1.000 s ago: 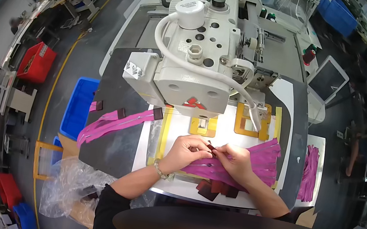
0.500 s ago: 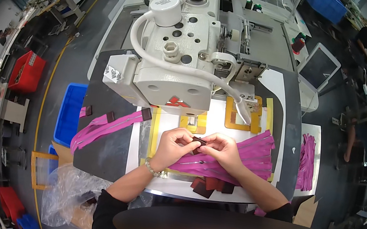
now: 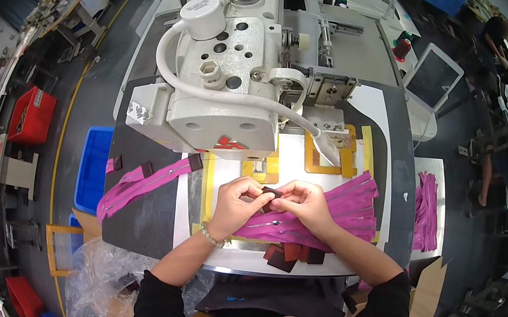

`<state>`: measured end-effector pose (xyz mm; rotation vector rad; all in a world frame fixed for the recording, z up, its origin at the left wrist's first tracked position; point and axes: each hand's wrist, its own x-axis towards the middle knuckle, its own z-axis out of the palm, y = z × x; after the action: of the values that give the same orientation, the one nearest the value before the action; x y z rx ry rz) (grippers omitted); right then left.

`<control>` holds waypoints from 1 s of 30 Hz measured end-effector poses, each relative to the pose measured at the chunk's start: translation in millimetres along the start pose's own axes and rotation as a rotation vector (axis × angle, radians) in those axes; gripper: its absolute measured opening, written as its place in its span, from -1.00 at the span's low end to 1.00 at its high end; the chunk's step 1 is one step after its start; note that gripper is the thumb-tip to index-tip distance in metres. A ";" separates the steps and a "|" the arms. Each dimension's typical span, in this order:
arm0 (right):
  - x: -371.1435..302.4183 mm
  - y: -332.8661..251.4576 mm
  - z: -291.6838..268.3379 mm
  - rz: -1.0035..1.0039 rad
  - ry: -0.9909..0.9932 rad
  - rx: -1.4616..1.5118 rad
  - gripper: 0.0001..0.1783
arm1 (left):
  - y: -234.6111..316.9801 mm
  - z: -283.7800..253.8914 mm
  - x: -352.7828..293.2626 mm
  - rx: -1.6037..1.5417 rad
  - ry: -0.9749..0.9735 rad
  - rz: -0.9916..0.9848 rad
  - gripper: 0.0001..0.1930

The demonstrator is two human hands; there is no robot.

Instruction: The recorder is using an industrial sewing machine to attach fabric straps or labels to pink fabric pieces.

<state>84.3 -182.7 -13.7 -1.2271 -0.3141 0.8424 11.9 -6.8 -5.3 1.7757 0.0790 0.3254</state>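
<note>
My left hand (image 3: 236, 205) and my right hand (image 3: 305, 208) meet in front of the sewing machine head (image 3: 221, 115). Between their fingertips they pinch a small dark brown patch (image 3: 271, 192), which looks folded; the fingers cover part of it. Beneath and beside my right hand, magenta zippers (image 3: 347, 205) lie fanned out. Several loose dark red and brown patches (image 3: 281, 260) are piled at the near edge of the table, below the zippers. To the left lie more magenta zippers (image 3: 143, 188), with dark patches at their far ends.
A yellow-edged clamp frame (image 3: 346, 165) sits right of the machine head. A tablet-like screen (image 3: 432, 78) stands at the far right. Another zipper bundle (image 3: 426, 216) lies on a white surface at right. A blue bin (image 3: 92, 171) and a clear plastic bag (image 3: 103, 281) are at left.
The whole view has shifted slightly, so the machine appears further left. Both hands keep their pinch on the brown patch, with only slight finger movement.
</note>
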 end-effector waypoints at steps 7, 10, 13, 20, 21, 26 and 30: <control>0.3 0.0 1.0 -0.011 0.005 0.002 -0.82 | 5.3 1.2 0.9 0.069 0.016 0.027 -0.84; 0.8 2.4 0.5 -0.019 -0.004 0.024 -0.85 | 3.8 2.2 0.2 0.058 0.021 0.007 -0.83; 1.4 4.3 -0.7 -0.027 -0.035 0.026 -0.87 | 0.6 1.1 -0.8 0.061 0.006 0.016 -0.82; 1.0 5.5 -5.3 -0.018 -0.055 0.058 -0.90 | 0.4 -11.6 5.0 0.209 -0.271 -0.062 -0.79; 1.5 5.3 -4.9 -0.018 -0.055 0.060 -0.90 | 1.3 -11.1 4.9 0.210 -0.271 -0.063 -0.79; 1.6 2.1 -3.5 -0.004 -0.041 0.066 -0.89 | 6.2 -8.5 6.2 0.117 -0.261 -0.066 -0.80; 1.9 3.5 -4.4 -0.004 -0.049 0.067 -0.89 | 7.4 -7.1 5.8 0.098 -0.247 -0.075 -0.82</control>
<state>87.0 -184.1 -18.8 -1.1446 -0.3256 0.8737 14.7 -0.4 4.2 1.8918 -0.0148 0.0467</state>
